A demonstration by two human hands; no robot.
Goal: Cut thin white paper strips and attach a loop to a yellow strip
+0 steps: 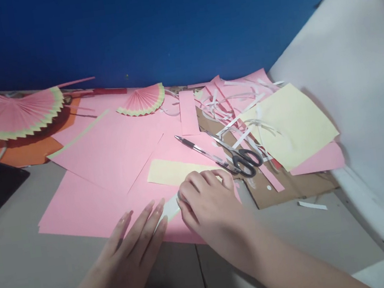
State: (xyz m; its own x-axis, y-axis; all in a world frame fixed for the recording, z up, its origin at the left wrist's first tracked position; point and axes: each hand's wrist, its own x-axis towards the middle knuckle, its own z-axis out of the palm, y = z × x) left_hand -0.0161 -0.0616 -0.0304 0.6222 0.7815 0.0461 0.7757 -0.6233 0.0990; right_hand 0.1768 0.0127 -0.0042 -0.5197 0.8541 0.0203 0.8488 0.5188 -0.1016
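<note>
Blue wall (161, 29) | left hand (134, 242): spread | right hand (212, 203): curled, grip unclear (covers part of pale strip (170, 208))

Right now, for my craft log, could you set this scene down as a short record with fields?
Left hand: fingers extended, fingertips at a pale paper strip
Right hand: fingers curled at the strip's other end; grip unclear
Beneath: pink paper sheets
Tools: ballpoint pen and black-handled scissors, beyond the right hand
Pleated pieces: large pink fan, smaller pink fan, both yellow-green edged
Right side: pale yellow sheet, brown cardboard
</note>
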